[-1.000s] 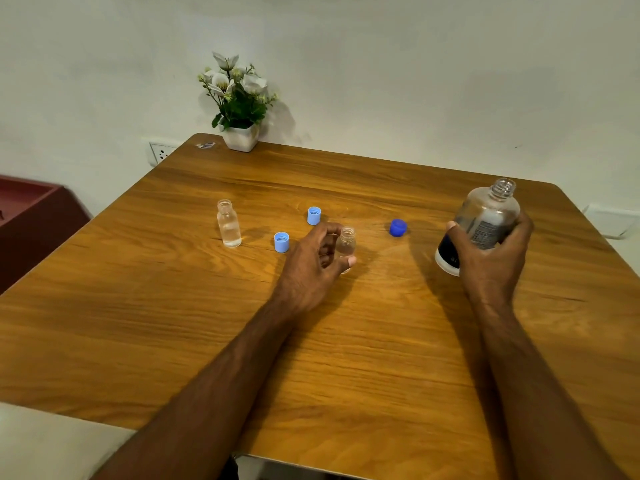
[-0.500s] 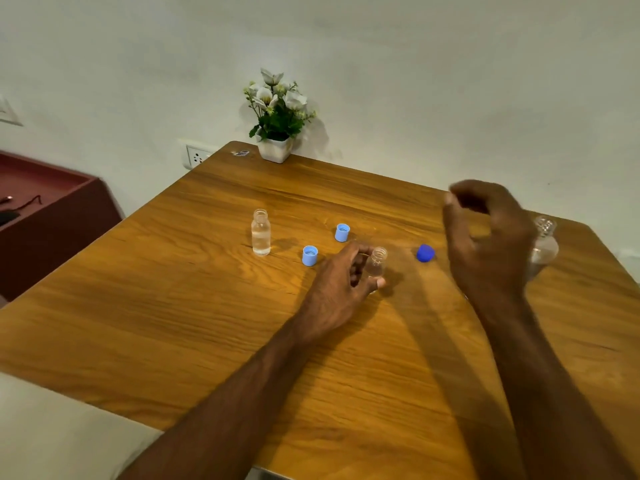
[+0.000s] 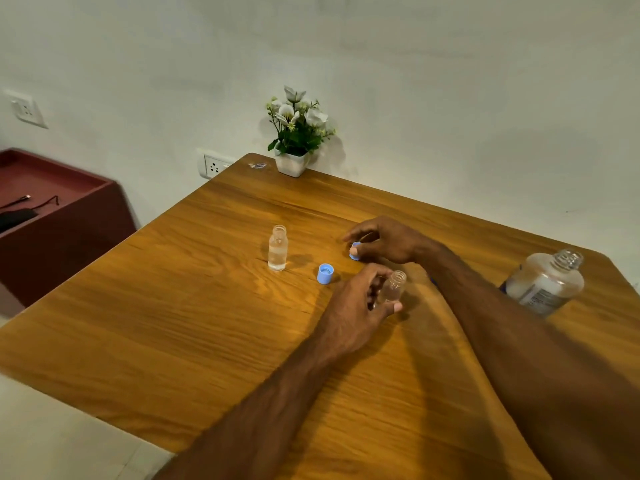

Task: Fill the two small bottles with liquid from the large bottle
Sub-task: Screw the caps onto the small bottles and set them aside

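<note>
My left hand (image 3: 358, 308) grips a small clear bottle (image 3: 394, 287) that stands uncapped on the wooden table (image 3: 194, 317). My right hand (image 3: 384, 239) reaches across above it, thumb and fingers closed on a light blue cap (image 3: 355, 253) that rests on the table. A second small bottle (image 3: 277, 248), uncapped and mostly full of clear liquid, stands alone to the left. Another light blue cap (image 3: 325, 273) lies between the two small bottles. The large clear bottle (image 3: 545, 282), open-necked with a printed label, stands at the right behind my right forearm.
A white pot of artificial flowers (image 3: 296, 133) sits at the table's far corner by the wall. A dark red cabinet (image 3: 59, 216) stands left of the table. A wall socket (image 3: 213, 165) is behind the table's far-left edge.
My right hand set the large bottle down at the right, then crossed left and pinched the far light blue cap. My left hand kept its grip on the small bottle. The view swung left.
</note>
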